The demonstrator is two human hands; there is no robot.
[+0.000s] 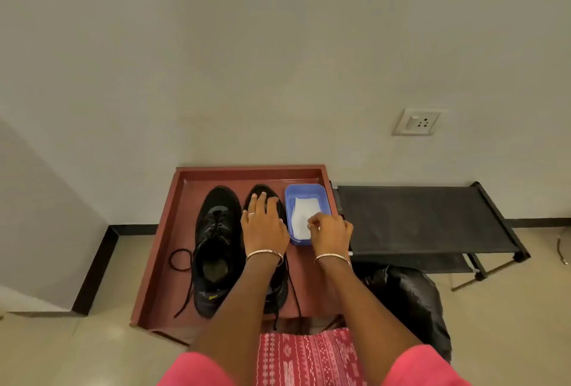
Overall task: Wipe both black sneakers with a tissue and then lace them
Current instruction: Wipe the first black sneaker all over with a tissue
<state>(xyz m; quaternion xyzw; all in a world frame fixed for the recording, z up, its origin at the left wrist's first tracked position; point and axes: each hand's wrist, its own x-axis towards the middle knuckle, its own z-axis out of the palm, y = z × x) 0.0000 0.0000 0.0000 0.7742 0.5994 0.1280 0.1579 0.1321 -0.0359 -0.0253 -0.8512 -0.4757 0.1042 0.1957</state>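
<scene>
**At the tub's near edge: a tissue pinched, a sneaker braced**

Between the thumb and forefinger of the right hand [332, 236] sits the near edge of the tissue [301, 215], with the other fingers curled over it. The rest of the tissue lies ahead of the pinch, inside the blue tub [304, 189]. Just left of the grip, the left hand [265, 228] rests on the toe of the near sneaker [262, 189], fingers straight and spread. Beyond that hand stands the far sneaker [216, 231], its lace [180, 259] trailing loose over the red tray [173, 231] that holds both shoes and the tub.

The tissue looks thin, soft and almost weightless, so it would likely tear if tugged by one corner. Gathering a fold rather than a single edge should give a firmer wad for wiping. The sneakers seem light, with a soft upper that yields under pressure and a stiffer sole. Bracing one at the toe, or gripping its heel collar, should keep it steady during the wipe.
</scene>
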